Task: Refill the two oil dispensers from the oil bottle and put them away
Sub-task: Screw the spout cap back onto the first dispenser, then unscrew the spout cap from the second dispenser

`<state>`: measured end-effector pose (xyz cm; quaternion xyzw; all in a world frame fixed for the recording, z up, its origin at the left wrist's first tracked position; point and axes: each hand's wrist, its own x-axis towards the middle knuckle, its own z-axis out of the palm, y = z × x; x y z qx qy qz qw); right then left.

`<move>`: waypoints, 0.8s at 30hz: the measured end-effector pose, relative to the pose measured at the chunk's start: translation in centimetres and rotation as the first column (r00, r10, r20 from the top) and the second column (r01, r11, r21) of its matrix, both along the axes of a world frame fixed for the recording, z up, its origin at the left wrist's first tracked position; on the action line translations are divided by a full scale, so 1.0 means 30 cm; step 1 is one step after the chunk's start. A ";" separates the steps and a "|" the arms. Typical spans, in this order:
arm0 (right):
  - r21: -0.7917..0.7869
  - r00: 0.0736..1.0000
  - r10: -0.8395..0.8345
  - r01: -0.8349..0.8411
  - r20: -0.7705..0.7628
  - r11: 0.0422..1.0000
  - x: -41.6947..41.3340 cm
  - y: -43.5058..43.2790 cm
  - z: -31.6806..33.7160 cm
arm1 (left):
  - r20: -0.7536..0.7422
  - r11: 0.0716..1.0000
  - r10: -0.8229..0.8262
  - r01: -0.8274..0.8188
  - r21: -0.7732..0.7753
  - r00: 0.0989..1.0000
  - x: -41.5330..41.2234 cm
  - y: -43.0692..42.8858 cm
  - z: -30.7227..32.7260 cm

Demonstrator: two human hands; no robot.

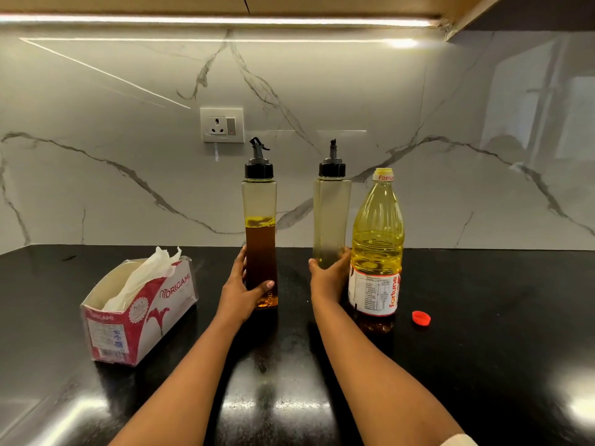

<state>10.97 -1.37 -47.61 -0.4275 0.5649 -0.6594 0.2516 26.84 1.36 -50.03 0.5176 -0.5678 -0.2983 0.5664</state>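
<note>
Gripping amber dispenser (pixel 260 217) with left fingers (pixel 240 263), emptier dispenser (pixel 331 214) with right fingers (pixel 340 259) beside the uncapped oil bottle (pixel 376 233); could knock it over, spilling

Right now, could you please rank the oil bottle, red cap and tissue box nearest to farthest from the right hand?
1. Oil bottle, just beside the right hand.
2. Red cap, farther right.
3. Tissue box, far left.

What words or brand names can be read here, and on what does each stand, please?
"ORIGAMI": tissue box, on its long side and again on its end.
"fortune": oil bottle, running up its label; partly visible again on its neck band.
Fine print on both: too small to read.
</note>
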 end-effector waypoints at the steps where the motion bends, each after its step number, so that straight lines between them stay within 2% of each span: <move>1: -0.002 1.000 0.007 -0.007 -0.011 1.000 0.002 0.005 -0.005 | -0.010 1.000 -0.009 0.009 0.002 1.000 0.004 0.000 -0.002; 8: -0.005 0.978 0.011 -0.013 -0.208 1.000 -0.002 0.091 -0.022 | -0.106 0.999 -0.050 0.049 -0.012 0.993 0.029 0.018 0.004; 11: 0.019 0.959 0.005 0.000 -0.284 1.000 -0.004 0.149 -0.021 | -0.130 0.998 0.014 -0.021 -0.051 0.991 0.029 0.059 0.016; 16: 0.046 0.926 0.013 0.005 -0.377 0.999 -0.007 0.253 -0.021 | -0.169 0.925 0.206 -0.248 -0.289 0.964 -0.019 0.165 0.079; 18: 0.055 0.914 0.027 -0.006 -0.405 0.998 -0.016 0.295 -0.024 | -0.173 0.886 0.230 -0.279 -0.370 0.958 -0.045 0.210 0.101; 21: 0.065 0.899 0.062 -0.037 -0.434 0.997 -0.044 0.362 -0.025 | -0.155 0.873 0.160 -0.213 -0.439 0.975 -0.065 0.257 0.102; 24: 0.061 0.886 0.120 -0.104 -0.447 0.993 -0.080 0.433 -0.015 | -0.138 0.908 -0.002 -0.056 -0.415 0.990 -0.084 0.276 0.090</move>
